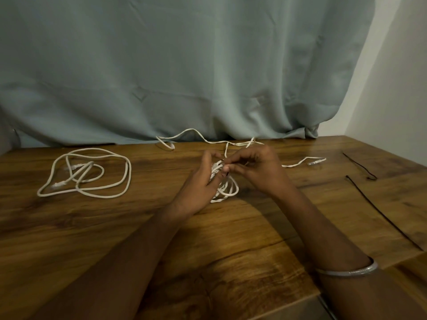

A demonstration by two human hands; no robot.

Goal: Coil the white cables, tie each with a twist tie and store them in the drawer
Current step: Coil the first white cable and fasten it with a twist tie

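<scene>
Cable (227, 189) (half-coiled) | between left hand (201, 181) and right hand (256, 168)

Could not see where the small coil (225, 189) went behind the left hand (200, 181). Too small to read the plug (314, 162) far right. Arms cut off at the bottom edge. Long black tie (383, 215) cut off by the right edge.

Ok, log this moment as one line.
step: coiling | left hand: holds coil | right hand: pinches cable | twist ties: untouched
</scene>
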